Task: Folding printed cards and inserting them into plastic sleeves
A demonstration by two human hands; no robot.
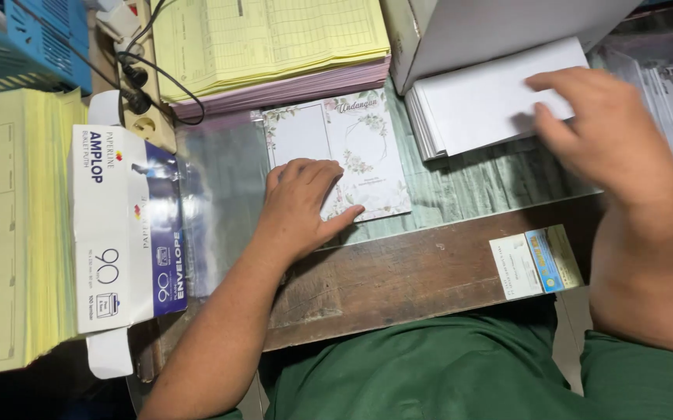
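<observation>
Bench edge: bare dark wood of the bench (399, 280) nearest the person, with a small strip of printed cards (536, 261) lying on it toward the right.
Left hand: the left hand (299, 204) lies open and flat, palm down, pressing on the lower left corner of the floral card (368, 148); it grips nothing.
Floral card: flat on the green cloth (469, 187) at mid-bench, its left edge at a sheet of clear plastic sleeve (220, 194). Judged thin, light and fairly stiff, easily creased; best taken by an edge or corner, slid rather than pinched hard.
Clear sleeve: likely slippery and limp, prone to cling.
Right hand: the right hand (601, 128) rests with loosely spread fingers on the top sheet of the white envelope stack (492, 101); whether it pinches a sheet I cannot tell.
Envelope stack: light paper, top one should slide off with a fingertip drag.
Left side: envelope box (122, 233), white and blue, beside yellow paper (10, 225).
Far: yellow and pink forms (274, 47), a power strip (142, 93).
</observation>
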